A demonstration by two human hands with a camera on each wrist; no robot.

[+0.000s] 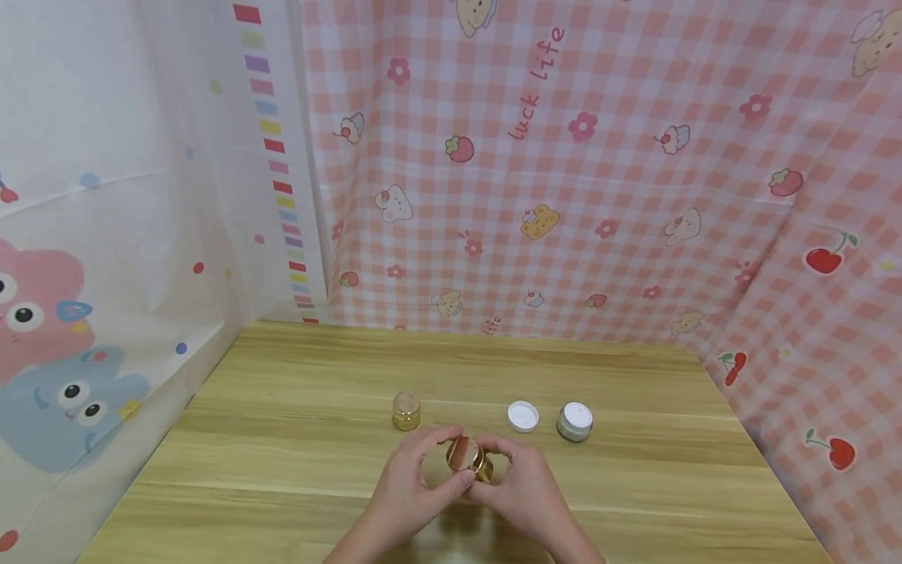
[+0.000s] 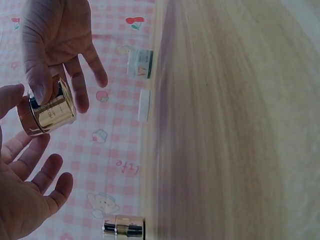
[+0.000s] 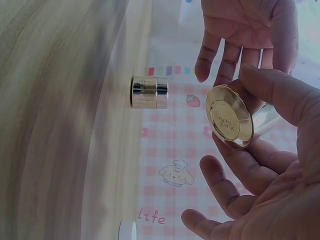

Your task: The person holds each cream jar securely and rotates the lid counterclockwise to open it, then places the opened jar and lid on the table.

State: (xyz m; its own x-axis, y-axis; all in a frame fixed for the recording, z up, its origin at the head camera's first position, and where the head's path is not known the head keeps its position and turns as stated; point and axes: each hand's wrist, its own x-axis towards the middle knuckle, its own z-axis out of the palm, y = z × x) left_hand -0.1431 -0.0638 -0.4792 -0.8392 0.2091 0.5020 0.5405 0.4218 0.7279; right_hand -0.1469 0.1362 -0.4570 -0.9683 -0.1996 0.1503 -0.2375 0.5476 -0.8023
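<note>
Leftmost, hung in soft folds, white cloth (image 1: 148, 157) with scattered dots and pink and blue cartoon figures, edged by an upright strip of coloured blocks (image 1: 273, 145). Next, upright on the wood-grain table (image 1: 282, 439), a small gold jar (image 1: 406, 412), just beyond the left hand (image 1: 403, 486). Thumb and fingertips of that hand narrowed round the rose-gold cap (image 1: 463, 453) of the held jar (image 2: 56, 110), outer fingers loosely bent and clear of it. Between both hands, raised above the table and tilted, that same held jar, shiny gold along its body, with small stamped print on the flat base in the right wrist view. Then the right hand (image 1: 523, 479), pinching the lower part between thumb and forefinger, outer fingers spread loosely. Beyond this hand, flat on the table, a round white lid (image 1: 523, 416). Farther right, near the lid but not touching, a low, upright white-topped jar (image 1: 575, 423), with a side label too blurred to read. Behind, pink checked cloth (image 1: 599, 168) printed with strawberries, cupcakes and "luck life". Rightmost, more pink checks on cherry-printed cloth (image 1: 796, 313).
</note>
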